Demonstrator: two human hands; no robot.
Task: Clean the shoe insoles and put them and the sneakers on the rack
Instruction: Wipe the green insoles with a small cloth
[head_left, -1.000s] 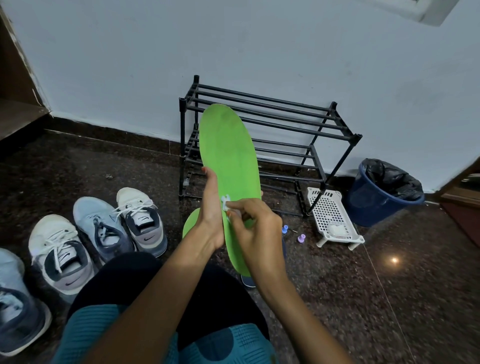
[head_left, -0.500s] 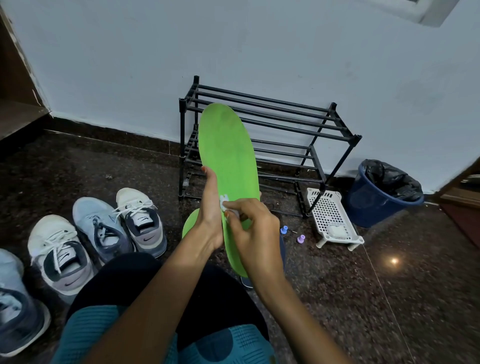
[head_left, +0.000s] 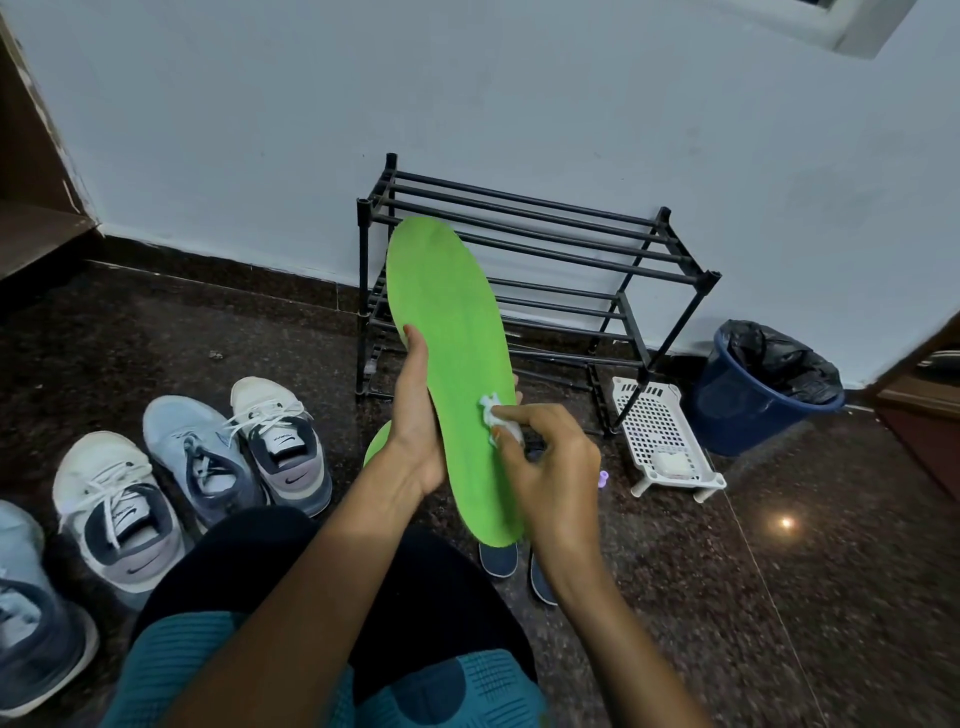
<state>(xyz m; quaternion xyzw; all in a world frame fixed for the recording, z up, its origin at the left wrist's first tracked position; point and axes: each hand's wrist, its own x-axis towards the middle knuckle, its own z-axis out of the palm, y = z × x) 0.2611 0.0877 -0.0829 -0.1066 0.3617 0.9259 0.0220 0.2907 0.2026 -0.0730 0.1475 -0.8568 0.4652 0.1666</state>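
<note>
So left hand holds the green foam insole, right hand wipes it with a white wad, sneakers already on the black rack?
No. The head view shows the white and grey sneakers on the dark stone floor, left of the black metal rack, not on it. Rest holds: left hand holds the green foam insole, right hand presses a white wad to it.
</note>
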